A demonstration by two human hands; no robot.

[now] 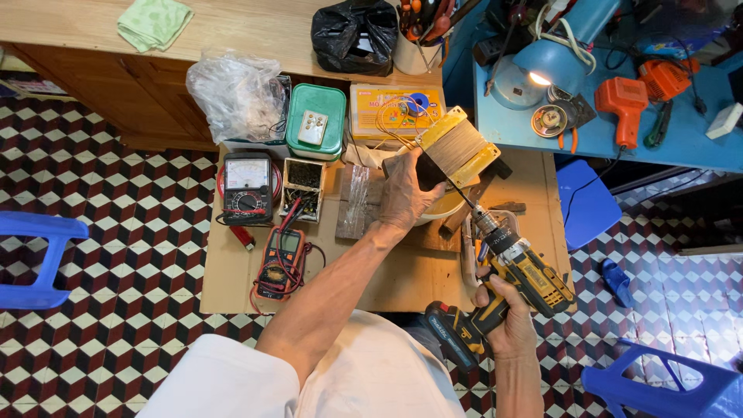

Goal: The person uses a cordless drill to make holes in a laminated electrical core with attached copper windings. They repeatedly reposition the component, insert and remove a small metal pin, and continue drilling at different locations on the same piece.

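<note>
The left hand (402, 197) wraps its grip around a yellow coil block (457, 149) wound with pale wire, held over the brown desk (232, 271), far from the body. The right hand (507, 325) squeezes one yellow-black drill (511, 267), its tip touching the block. Two meters (248, 186) lie to the left.

Bright, even overhead light; lit desk lamp (542, 66) adds a glare spot on the blue bench (604, 135); soft short shadows; sharp focus; wide-angle bending at edges.
</note>
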